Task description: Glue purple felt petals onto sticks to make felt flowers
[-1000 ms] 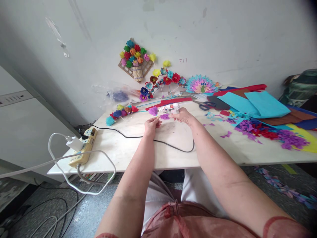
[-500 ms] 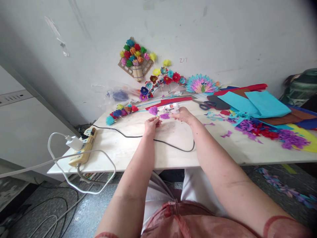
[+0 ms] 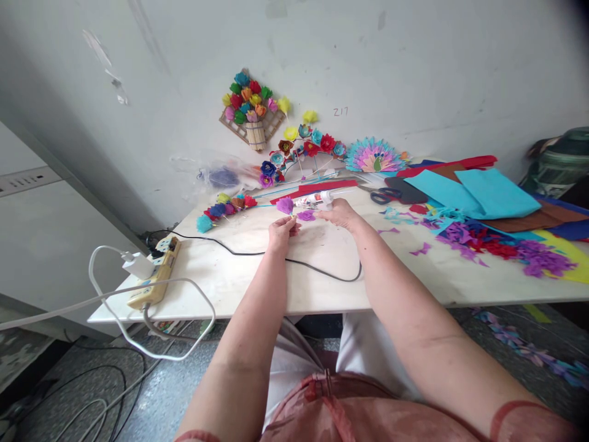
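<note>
Pinched in my left hand [image 3: 282, 231] is the stem of a purple paper flower [image 3: 284, 205], its bloom pointing up. My right hand [image 3: 339, 215] is wrapped round a white hot glue gun [image 3: 315, 201], whose nozzle points left and comes close to the bloom; whether they touch I cannot tell. A clear glue stick sticks out of the gun's back end. Between the two hands, a second purple paper piece [image 3: 306, 216] shows just below the gun. A black cord [image 3: 322, 272] loops over the table under my forearms.
Finished paper flowers [image 3: 225, 209] lie at the left, near a power strip [image 3: 154, 282] with a white charger. Scissors [image 3: 385, 195], folded turquoise paper [image 3: 497, 190] and purple petal scraps [image 3: 464, 239] cover the right. A flower basket [image 3: 255, 135] and a paper peacock [image 3: 375, 156] stand by the wall.
Hardly anything differs. Both hands keep their place, with the flower and the glue gun held nearly still.
</note>
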